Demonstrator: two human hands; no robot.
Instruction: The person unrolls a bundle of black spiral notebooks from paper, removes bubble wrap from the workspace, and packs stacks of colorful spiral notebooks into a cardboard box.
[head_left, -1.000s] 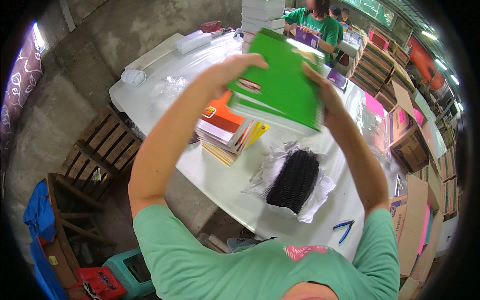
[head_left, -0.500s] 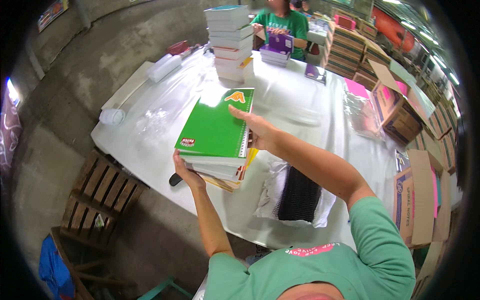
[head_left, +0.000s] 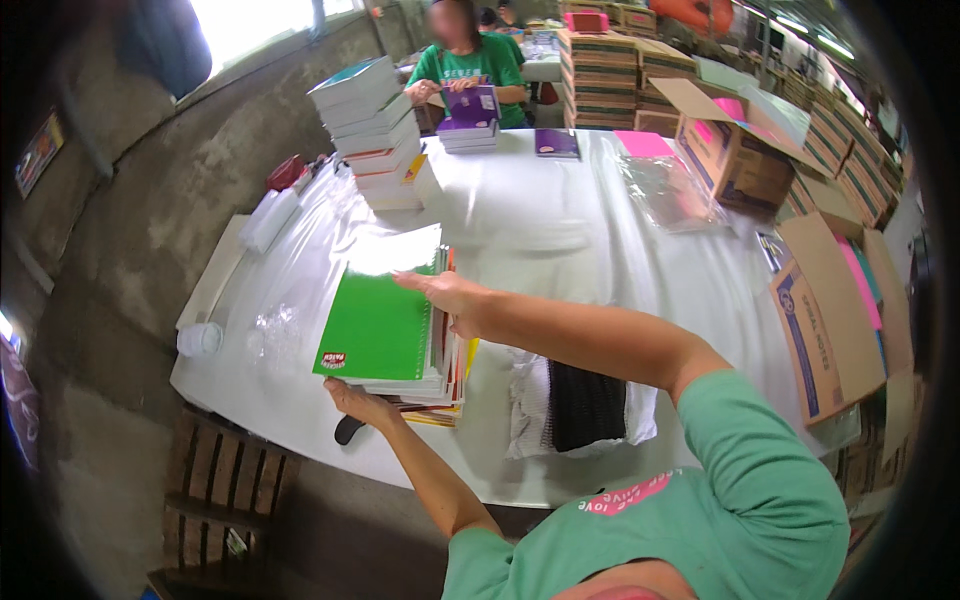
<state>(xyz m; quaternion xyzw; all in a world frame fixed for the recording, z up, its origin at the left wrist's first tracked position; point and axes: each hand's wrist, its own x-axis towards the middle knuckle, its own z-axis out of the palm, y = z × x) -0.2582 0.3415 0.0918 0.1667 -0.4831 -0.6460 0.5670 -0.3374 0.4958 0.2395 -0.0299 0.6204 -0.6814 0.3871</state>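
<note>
A stack of spiral notebooks (head_left: 375,325) with a glossy green cover on top rests on the white-covered table. My left hand (head_left: 358,402) grips the stack's near edge, its fingers partly hidden by the notebooks. At the right, spiral-bound edge, my right hand (head_left: 452,298) holds the stack, with a thumb lying over the green cover and the other fingers down the side. Yellow and reddish covers show lower in the pile. A black object (head_left: 348,429) lies beside my left hand at the table edge. Black netting (head_left: 588,405) on white wrap lies right of the stack.
A tall stack of notebooks (head_left: 380,150) stands beyond. Across the table a person in green (head_left: 480,70) handles purple notebooks (head_left: 468,132). Open cartons (head_left: 830,320) stand on the right, near clear plastic bags (head_left: 670,190). A wooden slatted pallet (head_left: 225,475) is at lower left.
My view has tilted up and shifted. The notebook stack sits lower and further left in the picture, both hands still on it. The right hand has slid nearer the middle of the bound edge.
</note>
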